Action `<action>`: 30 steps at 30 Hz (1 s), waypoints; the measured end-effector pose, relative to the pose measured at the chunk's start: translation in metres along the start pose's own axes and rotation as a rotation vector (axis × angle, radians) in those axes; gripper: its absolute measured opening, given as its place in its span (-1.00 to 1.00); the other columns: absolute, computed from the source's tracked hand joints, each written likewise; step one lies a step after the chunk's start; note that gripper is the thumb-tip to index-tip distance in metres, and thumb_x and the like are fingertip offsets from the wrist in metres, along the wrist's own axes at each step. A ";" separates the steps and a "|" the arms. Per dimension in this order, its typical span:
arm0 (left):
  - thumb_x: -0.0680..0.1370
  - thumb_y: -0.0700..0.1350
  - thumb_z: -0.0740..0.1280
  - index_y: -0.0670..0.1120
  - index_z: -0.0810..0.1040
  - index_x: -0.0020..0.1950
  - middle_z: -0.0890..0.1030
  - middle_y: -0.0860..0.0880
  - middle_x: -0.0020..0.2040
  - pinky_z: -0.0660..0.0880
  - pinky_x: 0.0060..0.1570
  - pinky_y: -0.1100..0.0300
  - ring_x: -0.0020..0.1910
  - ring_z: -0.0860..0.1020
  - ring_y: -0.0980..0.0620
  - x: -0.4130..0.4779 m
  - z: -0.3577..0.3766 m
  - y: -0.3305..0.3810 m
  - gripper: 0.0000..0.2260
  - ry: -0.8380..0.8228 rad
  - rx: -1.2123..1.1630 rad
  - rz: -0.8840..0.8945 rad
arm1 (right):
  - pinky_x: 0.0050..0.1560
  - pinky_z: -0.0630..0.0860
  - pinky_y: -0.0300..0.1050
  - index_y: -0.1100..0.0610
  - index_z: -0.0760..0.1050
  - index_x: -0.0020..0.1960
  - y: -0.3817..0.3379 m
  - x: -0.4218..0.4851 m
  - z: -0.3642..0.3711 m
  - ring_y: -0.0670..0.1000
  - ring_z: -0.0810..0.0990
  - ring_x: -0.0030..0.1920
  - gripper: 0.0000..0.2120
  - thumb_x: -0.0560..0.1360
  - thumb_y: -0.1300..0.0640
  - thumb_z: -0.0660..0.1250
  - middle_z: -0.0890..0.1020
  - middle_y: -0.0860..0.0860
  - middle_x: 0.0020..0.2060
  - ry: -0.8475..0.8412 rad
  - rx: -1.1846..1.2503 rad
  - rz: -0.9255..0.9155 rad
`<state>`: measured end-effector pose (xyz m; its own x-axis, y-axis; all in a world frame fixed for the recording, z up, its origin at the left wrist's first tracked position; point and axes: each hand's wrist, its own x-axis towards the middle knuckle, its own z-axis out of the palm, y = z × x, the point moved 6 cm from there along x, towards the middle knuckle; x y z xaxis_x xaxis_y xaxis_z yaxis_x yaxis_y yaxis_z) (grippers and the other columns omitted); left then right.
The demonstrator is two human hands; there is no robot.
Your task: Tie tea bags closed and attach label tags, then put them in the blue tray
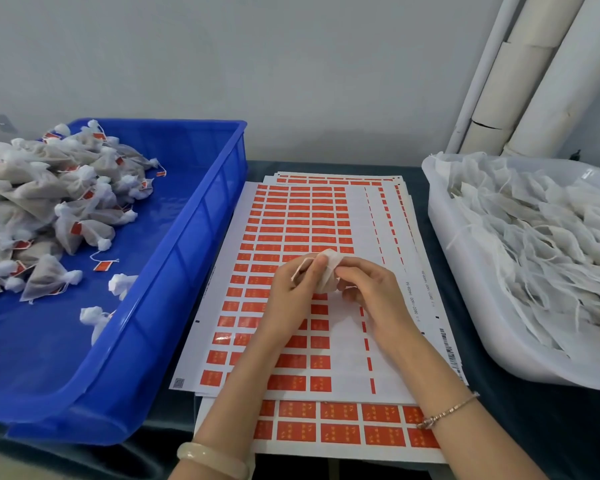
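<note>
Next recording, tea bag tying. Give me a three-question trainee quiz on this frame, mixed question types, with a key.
1. True or false: the blue tray stands on the person's right.
2. What do the left hand and right hand hold between them, above the label sheets? A) a white tea bag B) a peeled red label C) a bracelet
3. Fill in: the untied tea bags lie in a ___ tub on the right.
Key: 1 false; 2 A; 3 white.
</note>
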<state>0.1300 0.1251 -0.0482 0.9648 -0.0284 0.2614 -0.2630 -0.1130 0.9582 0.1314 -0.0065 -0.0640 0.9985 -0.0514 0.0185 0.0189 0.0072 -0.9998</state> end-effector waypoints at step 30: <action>0.57 0.00 0.31 0.05 0.61 -0.18 0.63 0.12 -0.27 0.47 -0.28 0.48 -0.22 0.59 0.20 0.003 -0.006 -0.013 -0.84 0.140 -0.055 -0.145 | -0.16 0.44 -0.55 0.17 0.67 -0.04 -0.019 -0.012 -0.003 -0.24 0.52 -0.24 -0.87 0.42 0.28 0.46 0.65 0.00 -0.15 0.265 -0.619 -0.549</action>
<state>0.1361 0.1323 -0.0588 0.9838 0.1225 0.1305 -0.1251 -0.0512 0.9908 0.1186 -0.0094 -0.0454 0.8099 -0.1196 0.5742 0.3868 -0.6271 -0.6761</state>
